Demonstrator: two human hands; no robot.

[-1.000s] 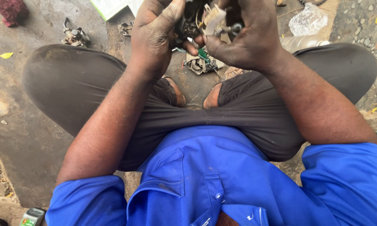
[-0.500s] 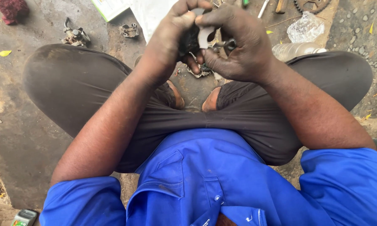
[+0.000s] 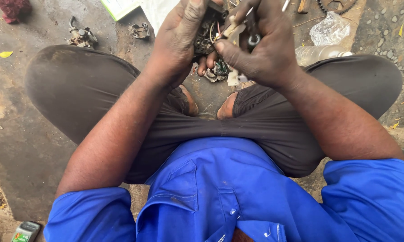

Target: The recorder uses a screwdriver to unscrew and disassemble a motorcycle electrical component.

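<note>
At the top centre of the frame, a dark wired part (image 3: 207,33) is gripped by the curled fingers of the left hand (image 3: 179,42). A thin tool (image 3: 254,36) is pinched by the right hand (image 3: 264,49). Small metal parts (image 3: 81,36) are scattered at upper left; a crumpled plastic bottle (image 3: 323,42) is seen at upper right. Bare ground is left open at left.

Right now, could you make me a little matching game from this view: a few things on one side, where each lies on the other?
Things:
1. red cloth
2. yellow leaf
3. clear plastic bottle
4. wired metal part

Places:
A. held up between both hands
B. ground by the right knee
C. top left corner
D. ground at far left, below the cloth

Pairs: 1-C, 2-D, 3-B, 4-A
</note>
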